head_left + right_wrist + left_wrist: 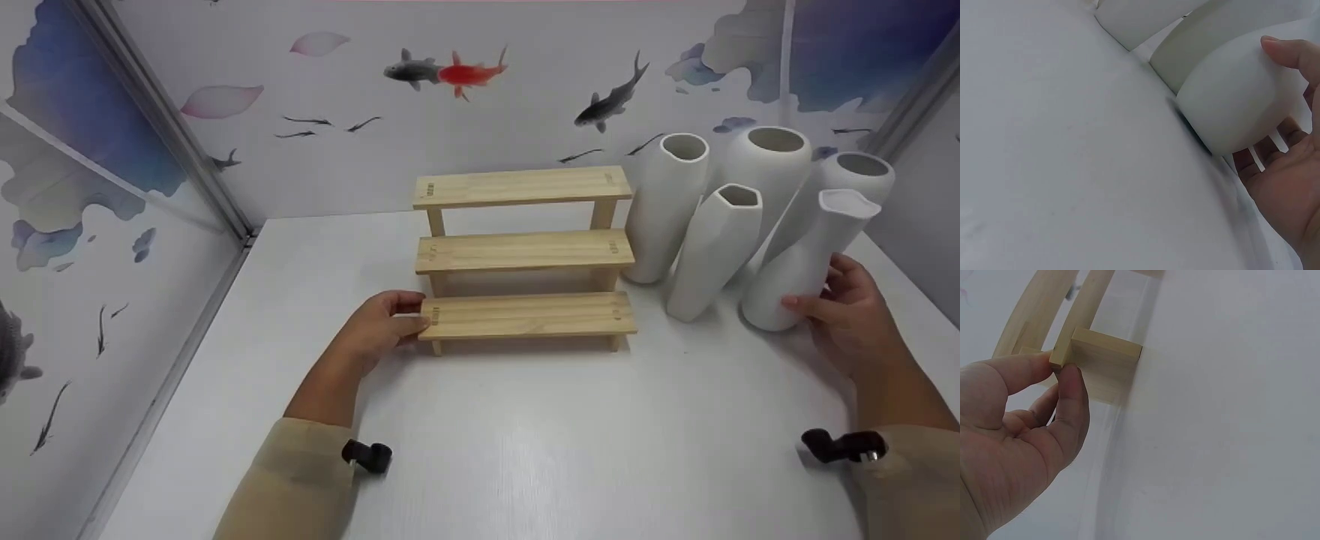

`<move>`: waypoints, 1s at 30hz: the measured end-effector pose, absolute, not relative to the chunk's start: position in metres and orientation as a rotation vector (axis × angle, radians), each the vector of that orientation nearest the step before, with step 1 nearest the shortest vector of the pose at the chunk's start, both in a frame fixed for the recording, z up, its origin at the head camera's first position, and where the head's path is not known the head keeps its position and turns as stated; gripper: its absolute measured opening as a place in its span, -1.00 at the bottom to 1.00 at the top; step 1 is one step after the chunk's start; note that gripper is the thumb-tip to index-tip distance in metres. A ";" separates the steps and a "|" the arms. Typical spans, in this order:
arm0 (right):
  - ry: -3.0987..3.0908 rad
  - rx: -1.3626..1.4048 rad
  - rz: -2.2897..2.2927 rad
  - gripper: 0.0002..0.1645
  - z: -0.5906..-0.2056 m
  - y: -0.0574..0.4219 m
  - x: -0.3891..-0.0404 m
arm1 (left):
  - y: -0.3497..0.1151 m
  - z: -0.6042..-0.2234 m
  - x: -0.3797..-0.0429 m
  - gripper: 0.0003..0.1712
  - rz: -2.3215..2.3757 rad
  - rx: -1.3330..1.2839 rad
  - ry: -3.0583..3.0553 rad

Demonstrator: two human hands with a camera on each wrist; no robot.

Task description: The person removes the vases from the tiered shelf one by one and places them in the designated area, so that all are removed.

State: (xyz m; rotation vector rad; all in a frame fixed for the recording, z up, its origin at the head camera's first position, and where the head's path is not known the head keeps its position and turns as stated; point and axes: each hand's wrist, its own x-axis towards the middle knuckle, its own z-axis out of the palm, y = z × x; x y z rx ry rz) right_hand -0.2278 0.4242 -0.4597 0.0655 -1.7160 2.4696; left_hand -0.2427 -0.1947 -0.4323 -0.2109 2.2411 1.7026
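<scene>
A three-step wooden shelf (525,318) stands on the white table. My left hand (382,324) pinches the left end of its lowest board, and in the left wrist view the thumb lies on top of the board (1075,329) with fingertips under it. At the right, my right hand (851,319) grips the lower body of a white vase (787,281) with a wavy rim. In the right wrist view, the thumb lies along one side of this vase (1241,93) and the other fingers reach around behind it.
White vases crowd beside the shelf: a tall one (667,210), an angular one (716,255), and wide-mouthed ones (776,161) behind. A wall (525,112) painted with fish closes off the back, and another panel (97,262) the left. The table (562,435) extends toward me.
</scene>
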 end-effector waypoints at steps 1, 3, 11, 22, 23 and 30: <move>-1.733 0.064 2.462 0.01 -0.460 0.424 -0.228 | -0.195 -0.432 -0.243 -0.38 1.709 -0.207 2.239; -1.752 0.073 2.462 0.02 -0.461 0.424 -0.228 | -0.195 -0.433 -0.243 -0.38 1.721 -0.199 2.233; -1.758 0.081 2.474 0.03 -0.461 0.424 -0.230 | -0.195 -0.433 -0.243 -0.40 1.704 -0.208 2.247; -1.634 0.028 2.524 -0.17 -0.458 0.425 -0.226 | -0.194 -0.433 -0.242 -0.40 1.696 -0.227 2.248; -1.613 0.012 2.513 -0.20 -0.456 0.425 -0.226 | -0.194 -0.433 -0.242 -0.40 1.695 -0.228 2.248; -1.444 -0.012 2.397 -0.40 -0.446 0.418 -0.225 | -0.194 -0.433 -0.242 -0.39 1.697 -0.232 2.246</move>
